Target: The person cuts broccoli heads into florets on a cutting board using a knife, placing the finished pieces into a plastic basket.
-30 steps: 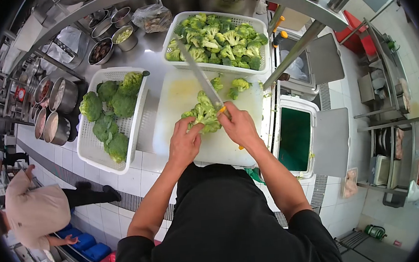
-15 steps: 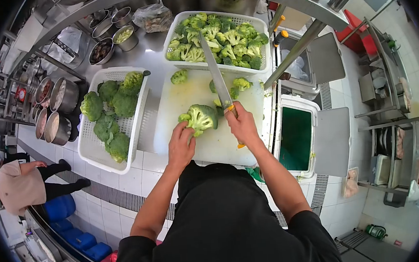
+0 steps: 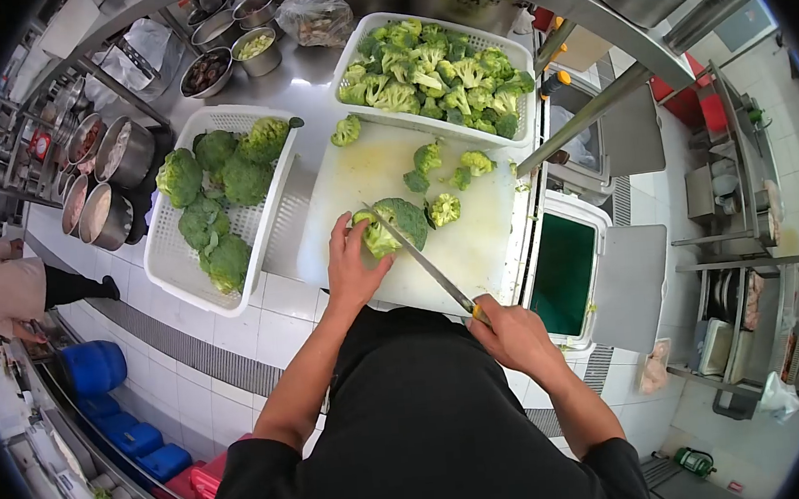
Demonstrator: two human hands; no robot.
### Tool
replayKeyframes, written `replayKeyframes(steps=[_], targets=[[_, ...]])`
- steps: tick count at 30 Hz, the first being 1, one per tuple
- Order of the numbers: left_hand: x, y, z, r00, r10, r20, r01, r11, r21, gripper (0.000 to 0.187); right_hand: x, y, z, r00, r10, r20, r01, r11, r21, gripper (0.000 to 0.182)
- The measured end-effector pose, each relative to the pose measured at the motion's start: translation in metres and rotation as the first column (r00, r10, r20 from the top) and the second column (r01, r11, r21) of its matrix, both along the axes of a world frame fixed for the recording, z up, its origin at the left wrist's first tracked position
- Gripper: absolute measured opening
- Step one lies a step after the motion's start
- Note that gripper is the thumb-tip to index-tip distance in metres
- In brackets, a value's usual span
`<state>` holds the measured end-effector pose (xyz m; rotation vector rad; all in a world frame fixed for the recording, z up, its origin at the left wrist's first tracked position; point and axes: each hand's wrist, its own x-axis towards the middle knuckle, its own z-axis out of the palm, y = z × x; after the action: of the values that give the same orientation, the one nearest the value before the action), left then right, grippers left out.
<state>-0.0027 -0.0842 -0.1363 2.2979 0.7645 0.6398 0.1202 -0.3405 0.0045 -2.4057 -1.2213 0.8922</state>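
Observation:
On the white cutting board (image 3: 483, 243), my left hand (image 3: 354, 270) steadies a cut broccoli head (image 3: 407, 221) from its left side, fingers curled against it. The handle of a long knife (image 3: 434, 277) is gripped in my right hand (image 3: 519, 339), lower right of the board. Its blade slants up and left, with the tip end over the broccoli head beside my left fingers. Whether the edge has entered the broccoli cannot be made out. Loose florets (image 3: 444, 209) lie to the right and behind, and one single floret (image 3: 345, 131) sits near the board's back left corner.
A white basket (image 3: 270, 215) of whole broccoli heads stands left; another basket (image 3: 437, 128) full of florets is behind the board. An open bin (image 3: 565, 269) stands right. A metal post (image 3: 586, 117) rises at back right. Another person (image 3: 13, 285) is at far left.
My right hand has come down and right, swinging the knife from pointing away to lying across the broccoli head. My left hand stays on the head. The view has shifted slightly.

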Motion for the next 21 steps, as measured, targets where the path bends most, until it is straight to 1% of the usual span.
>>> replayKeyframes(steps=[1,3,4,5,6,7,8,10,11,13,15,16,17,18,20,21], targets=[[-0.001,0.0,0.0,1.0,0.002,0.0,-0.002,1.0,-0.005,0.066,-0.002,-0.005,0.0,1.0,-0.003,0.011,0.004,1.0,-0.019,0.029],[-0.002,0.001,-0.001,1.0,-0.015,0.0,0.015,0.994,-0.11,0.058,-0.006,-0.008,0.003,0.999,0.003,0.039,-0.002,1.0,-0.03,0.028],[-0.003,0.0,-0.004,1.0,-0.013,-0.002,0.013,0.993,-0.114,0.058,-0.008,-0.009,0.005,0.998,0.007,0.065,-0.005,0.999,-0.036,0.028],[-0.003,-0.001,-0.008,1.0,0.018,0.026,-0.014,0.989,-0.149,0.053,-0.01,-0.008,0.007,0.998,0.007,0.062,-0.005,0.999,-0.04,0.028],[-0.003,-0.002,-0.01,0.998,0.047,0.052,-0.037,0.982,-0.185,0.049,-0.012,-0.007,0.008,0.993,0.037,0.114,-0.033,0.999,-0.037,0.027],[-0.002,-0.002,-0.013,0.998,0.043,0.048,-0.033,0.981,-0.19,0.049,-0.015,-0.005,0.008,0.984,0.065,0.164,-0.059,0.998,-0.037,0.026],[0.002,-0.002,-0.012,0.996,0.056,0.064,-0.042,0.976,-0.212,0.046,-0.017,-0.001,0.006,0.985,0.061,0.16,-0.055,0.998,-0.042,0.026],[0.006,-0.002,-0.01,0.995,0.069,0.078,-0.048,0.97,-0.237,0.043,-0.018,0.013,-0.006,0.97,0.095,0.223,-0.08,0.994,-0.078,0.022],[0.007,-0.002,-0.009,0.995,0.059,0.077,-0.039,0.97,-0.238,0.042,-0.017,0.022,-0.017,0.971,0.094,0.22,-0.077,0.994,-0.083,0.022],[0.006,-0.004,-0.005,0.996,0.043,0.073,-0.024,0.97,-0.243,0.041,-0.013,0.044,-0.049,0.965,0.101,0.241,-0.097,0.995,-0.03,0.024],[0.007,-0.003,-0.001,0.997,0.066,0.03,-0.055,0.961,-0.27,0.043,-0.009,0.069,-0.076,0.966,0.073,0.249,-0.074,0.997,-0.007,0.023],[0.007,-0.001,-0.001,0.998,0.059,0.03,-0.049,0.962,-0.268,0.043,-0.008,0.08,-0.083,0.966,0.045,0.254,-0.051,0.999,0.015,0.022],[0.01,0.004,-0.002,0.995,0.092,0.028,-0.084,0.974,-0.209,0.041,-0.006,0.087,-0.085,0.966,0.037,0.256,-0.043,0.999,0.019,0.022],[0.014,0.009,-0.003,0.992,0.123,0.034,-0.117,0.982,-0.147,0.04,-0.001,0.094,-0.085,0.966,0.039,0.257,-0.051,0.998,0.04,0.018],[0.021,0.021,-0.005,0.993,0.114,0.024,-0.11,0.986,-0.126,0.04,0.001,0.104,-0.082,0.964,0.026,0.265,-0.046,0.997,0.07,0.015],[0.023,0.026,-0.004,0.993,0.117,0.011,-0.115,0.988,-0.106,0.04,0.002,0.11,-0.078,0.966,0.046,0.255,-0.048,0.999,0.0,0.017]])
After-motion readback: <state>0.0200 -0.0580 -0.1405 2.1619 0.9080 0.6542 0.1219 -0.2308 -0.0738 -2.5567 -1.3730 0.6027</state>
